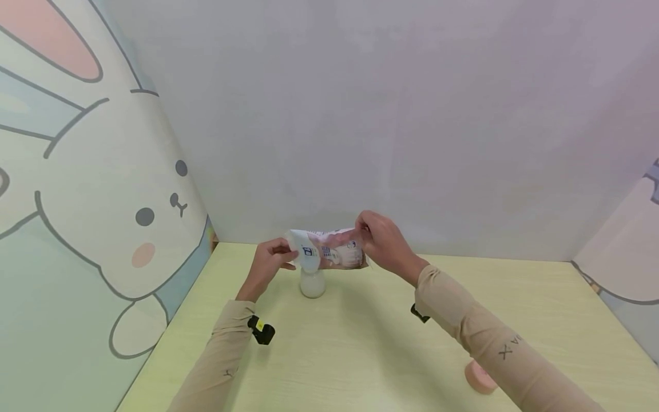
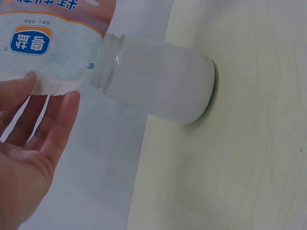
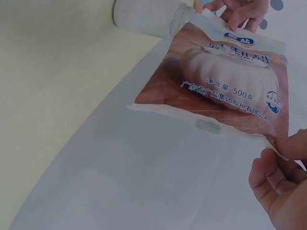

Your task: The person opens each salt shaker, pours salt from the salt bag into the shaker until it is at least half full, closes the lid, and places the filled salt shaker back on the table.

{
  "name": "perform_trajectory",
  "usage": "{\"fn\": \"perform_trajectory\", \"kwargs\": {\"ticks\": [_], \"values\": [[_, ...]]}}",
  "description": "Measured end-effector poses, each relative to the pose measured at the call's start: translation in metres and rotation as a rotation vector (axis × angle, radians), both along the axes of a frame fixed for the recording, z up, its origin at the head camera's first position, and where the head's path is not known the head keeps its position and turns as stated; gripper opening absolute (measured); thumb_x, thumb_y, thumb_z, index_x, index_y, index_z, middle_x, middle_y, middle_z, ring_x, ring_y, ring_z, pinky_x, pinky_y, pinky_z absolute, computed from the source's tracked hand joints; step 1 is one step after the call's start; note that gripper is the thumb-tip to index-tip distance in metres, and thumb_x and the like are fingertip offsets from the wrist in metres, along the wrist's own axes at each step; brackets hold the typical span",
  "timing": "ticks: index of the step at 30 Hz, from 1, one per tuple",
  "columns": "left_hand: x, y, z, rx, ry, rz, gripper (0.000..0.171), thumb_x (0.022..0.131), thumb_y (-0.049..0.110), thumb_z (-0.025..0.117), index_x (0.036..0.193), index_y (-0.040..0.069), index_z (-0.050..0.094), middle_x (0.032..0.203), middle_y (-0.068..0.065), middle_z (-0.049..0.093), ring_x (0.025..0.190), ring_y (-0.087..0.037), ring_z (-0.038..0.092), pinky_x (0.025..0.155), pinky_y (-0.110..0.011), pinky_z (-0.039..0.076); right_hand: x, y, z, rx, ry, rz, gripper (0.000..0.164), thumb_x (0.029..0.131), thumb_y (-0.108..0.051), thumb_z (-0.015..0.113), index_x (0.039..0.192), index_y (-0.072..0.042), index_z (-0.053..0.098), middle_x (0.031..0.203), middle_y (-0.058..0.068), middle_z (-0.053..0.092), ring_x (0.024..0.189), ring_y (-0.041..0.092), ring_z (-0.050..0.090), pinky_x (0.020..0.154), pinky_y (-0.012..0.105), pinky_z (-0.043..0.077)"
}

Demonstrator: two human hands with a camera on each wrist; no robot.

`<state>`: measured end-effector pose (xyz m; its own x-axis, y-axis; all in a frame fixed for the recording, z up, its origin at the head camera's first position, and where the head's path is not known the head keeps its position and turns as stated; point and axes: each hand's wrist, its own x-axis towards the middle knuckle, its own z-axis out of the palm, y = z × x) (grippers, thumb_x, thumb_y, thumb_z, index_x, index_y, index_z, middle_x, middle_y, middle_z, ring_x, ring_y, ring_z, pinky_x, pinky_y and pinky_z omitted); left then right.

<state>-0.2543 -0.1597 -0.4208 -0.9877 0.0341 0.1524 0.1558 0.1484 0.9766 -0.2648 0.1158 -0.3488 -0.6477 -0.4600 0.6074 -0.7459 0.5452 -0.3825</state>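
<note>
A printed salt bag [image 3: 225, 81], brown and pale blue and marked 500克, is stretched sideways between both hands in the head view. My left hand [image 2: 33, 139] pinches its pale-blue end between thumb and fingers. At the opposite end, my right hand [image 1: 386, 243] grips a corner of the bag, thumb against fingers, as the right wrist view also shows. Under the left end of the bag stands a glass jar [image 2: 158, 79], upright on the table and whitish inside. Its threaded mouth has no lid on it and overlaps the bag's edge in the left wrist view.
A pink round lid [image 1: 480, 377] lies on the pale wooden table [image 1: 329, 355], partly behind the right sleeve. Behind the table rises a plain grey wall [image 1: 309, 114]. Panels at both sides carry cartoon drawings, with a rabbit [image 1: 118, 229] at the left.
</note>
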Motion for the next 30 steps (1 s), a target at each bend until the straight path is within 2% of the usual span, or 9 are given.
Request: {"fn": "perform_trajectory", "kwargs": {"ticks": [3, 13, 21, 25, 30], "values": [[-0.0037, -0.0013, -0.0058, -0.001, 0.0, 0.011, 0.017, 0.086, 0.004, 0.067, 0.098, -0.008, 0.064, 0.098, -0.02, 0.065, 0.089, -0.03, 0.065, 0.072, -0.047, 0.056, 0.0, 0.0001, 0.0001, 0.0, 0.005, 0.004, 0.015, 0.082, 0.009, 0.053, 0.081, -0.006, 0.054, 0.075, 0.003, 0.053, 0.067, 0.017, 0.046, 0.059, 0.03, 0.042], [-0.005, -0.001, -0.0088, -0.008, 0.026, 0.024, 0.013, 0.085, 0.005, 0.068, 0.094, -0.005, 0.065, 0.094, -0.016, 0.066, 0.084, -0.025, 0.066, 0.068, -0.041, 0.058, -0.0004, 0.0002, 0.0006, -0.006, 0.027, 0.01, 0.017, 0.08, 0.011, 0.051, 0.08, -0.006, 0.053, 0.074, 0.004, 0.052, 0.067, 0.017, 0.046, 0.058, 0.03, 0.042], [-0.0048, -0.0015, -0.0092, -0.001, 0.014, 0.012, 0.016, 0.086, 0.005, 0.067, 0.097, -0.006, 0.065, 0.097, -0.019, 0.065, 0.087, -0.028, 0.065, 0.071, -0.045, 0.057, -0.001, 0.0001, -0.0005, -0.008, 0.03, 0.015, 0.016, 0.081, 0.011, 0.052, 0.08, -0.006, 0.053, 0.074, 0.004, 0.052, 0.066, 0.017, 0.045, 0.058, 0.03, 0.041], [0.0004, 0.0002, -0.0013, 0.002, 0.004, -0.003, 0.016, 0.087, 0.001, 0.065, 0.098, -0.009, 0.063, 0.098, -0.022, 0.064, 0.089, -0.032, 0.065, 0.074, -0.051, 0.055, -0.0004, -0.0001, 0.0, -0.01, 0.029, 0.017, 0.015, 0.083, 0.009, 0.054, 0.08, -0.006, 0.053, 0.073, 0.003, 0.052, 0.066, 0.017, 0.045, 0.058, 0.03, 0.041], [-0.0007, -0.0004, -0.0037, 0.006, 0.0, 0.004, 0.018, 0.086, 0.002, 0.066, 0.099, -0.01, 0.063, 0.098, -0.023, 0.064, 0.089, -0.033, 0.065, 0.074, -0.05, 0.055, -0.0008, -0.0002, -0.0007, -0.017, 0.027, 0.027, 0.014, 0.084, 0.007, 0.056, 0.079, -0.006, 0.053, 0.073, 0.003, 0.051, 0.065, 0.016, 0.044, 0.057, 0.03, 0.04]]}}
